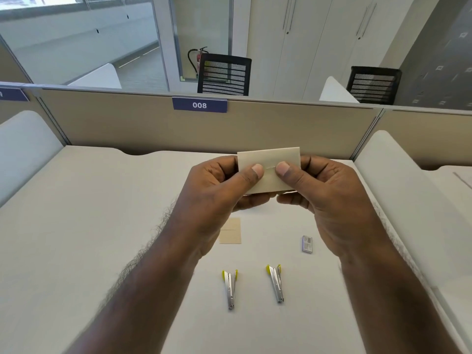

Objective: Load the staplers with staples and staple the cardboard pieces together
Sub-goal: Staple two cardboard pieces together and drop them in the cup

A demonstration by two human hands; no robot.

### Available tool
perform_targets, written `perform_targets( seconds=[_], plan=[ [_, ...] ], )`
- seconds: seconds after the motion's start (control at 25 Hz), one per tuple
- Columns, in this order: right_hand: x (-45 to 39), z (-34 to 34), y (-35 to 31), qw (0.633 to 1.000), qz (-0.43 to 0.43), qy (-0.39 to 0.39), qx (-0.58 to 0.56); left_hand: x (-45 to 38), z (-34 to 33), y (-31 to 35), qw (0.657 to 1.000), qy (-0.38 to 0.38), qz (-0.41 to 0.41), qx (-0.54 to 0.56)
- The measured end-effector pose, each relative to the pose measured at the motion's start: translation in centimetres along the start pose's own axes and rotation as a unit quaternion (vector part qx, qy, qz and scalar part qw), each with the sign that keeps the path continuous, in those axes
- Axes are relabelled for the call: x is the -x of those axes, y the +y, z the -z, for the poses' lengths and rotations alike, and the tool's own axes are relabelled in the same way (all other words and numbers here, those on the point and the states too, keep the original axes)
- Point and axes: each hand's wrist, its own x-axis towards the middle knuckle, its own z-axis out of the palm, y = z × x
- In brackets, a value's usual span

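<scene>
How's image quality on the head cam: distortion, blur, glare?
Head view: wide-angle bend curves the partition top and desk edges; soft, even light with faint shadows; no glare; held cardboard and both staplers sharp; staple box print too small to read.

A white desk (102, 238) meets a beige partition (281, 129) bearing a blue label (199, 105) (it reads 008). Beyond it stand two black mesh chairs (224, 74) (373, 84), a fire extinguisher (196, 61) by a glass wall, and white cabinets (319, 34).
</scene>
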Motion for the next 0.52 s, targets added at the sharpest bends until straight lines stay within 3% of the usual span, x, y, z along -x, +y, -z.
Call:
perform_targets(
  seconds=[0.52],
  plan=[
    [0.3,0.1,0.6,0.999,0.023,-0.03,0.025,-0.2,0.3,-1.1,0.999,-0.005,-0.009,-0.04]
  ],
)
